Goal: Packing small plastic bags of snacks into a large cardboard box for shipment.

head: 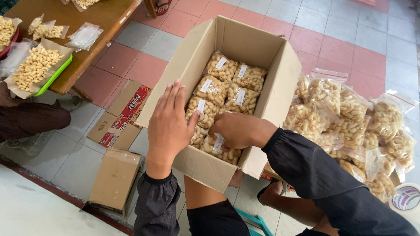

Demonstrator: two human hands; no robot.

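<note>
An open cardboard box (245, 43) rests tilted on my lap, packed with several clear bags of pale curled snacks (227, 83), each with a small white label. My left hand (168, 124) lies flat with fingers together on the box's near left wall, holding nothing. My right hand (236, 130) reaches inside at the near end and presses down on a snack bag (218, 148), fingers curled over it. Both arms wear dark long sleeves.
A heap of filled snack bags (350, 122) lies on the tiled floor to the right. A wooden table (100, 17) at upper left carries a green tray of loose snacks (37, 67) and bags. Flattened cartons (124, 113) lie left; a tape roll (407, 199) sits lower right.
</note>
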